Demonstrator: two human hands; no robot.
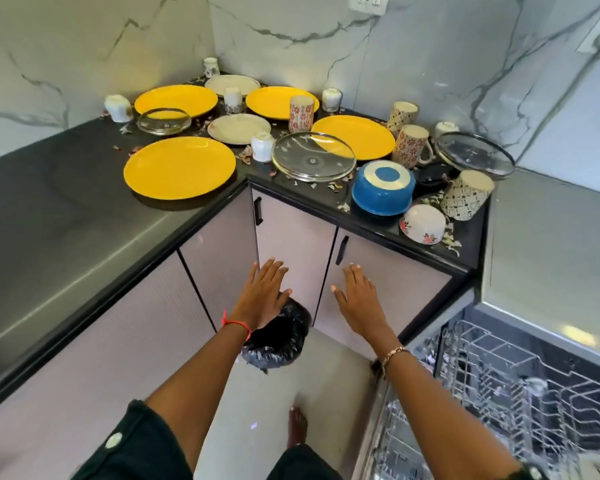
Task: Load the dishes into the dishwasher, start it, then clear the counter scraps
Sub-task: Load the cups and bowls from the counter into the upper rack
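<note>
Several yellow plates lie on the black corner counter (66,216); the nearest yellow plate (180,167) is at the front left. Beside it are a glass lid (313,156), an upturned blue bowl (383,188), a floral bowl (423,224) and patterned mugs such as a tilted one (466,195). Food scraps (451,242) are scattered among the dishes. The dishwasher rack (520,386) stands pulled out at the lower right, with no dishes visible in it. My left hand (264,292) and my right hand (359,297) are stretched out flat in front of the cabinet doors, holding nothing.
A bin lined with a black bag (281,341) stands on the floor below my left hand. Cabinet doors with black handles (342,250) face me. More cups, pale plates and a second glass lid (474,154) crowd the back of the counter. My bare foot (297,427) is on the floor.
</note>
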